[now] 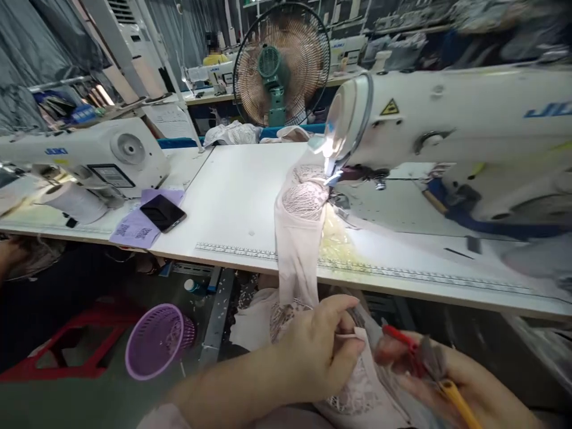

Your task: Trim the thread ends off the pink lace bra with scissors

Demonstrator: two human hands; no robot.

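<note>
My left hand (319, 348) is pinched on the edge of a pale pink lace garment (298, 238), below the table's front edge. The garment runs from under the needle area of the sewing machine (402, 119), over the table edge and down to my lap. At the lower right, my right hand (465, 381) is closed around small scissors (431, 357) with red and yellow-orange parts, close to the garment's lower part. Motion blurs that hand somewhat. Yellowish translucent material (337, 241) lies beside the garment under the machine's lamp.
A second sewing machine (111, 152), a thread cone (74, 202) and a phone (162, 213) on purple paper are at left. Behind the table (236, 202) stands a large fan (281, 65). A purple basket (154, 342) and red stool (75, 348) are on the floor, beside a person's hand (13, 253).
</note>
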